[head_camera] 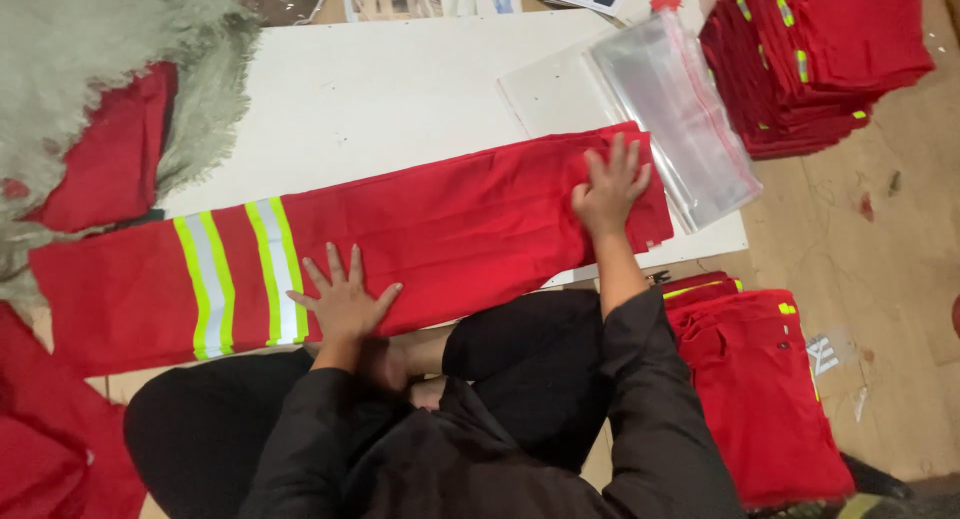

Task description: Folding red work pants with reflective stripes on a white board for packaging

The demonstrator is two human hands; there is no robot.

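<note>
Head view: red trousers [450, 229] lie flat on the white desk [400, 89], long axis left to right, striped cuff at left. Left hand [343, 301] presses open near the stripes; right hand [608, 191] presses open near the right end, beside clear bags [680, 109]

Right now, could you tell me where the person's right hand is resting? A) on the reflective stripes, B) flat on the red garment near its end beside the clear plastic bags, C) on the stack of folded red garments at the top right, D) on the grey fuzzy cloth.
B: the right hand lies flat, fingers spread, on the long red garment near its end, next to the clear plastic bags.
</note>
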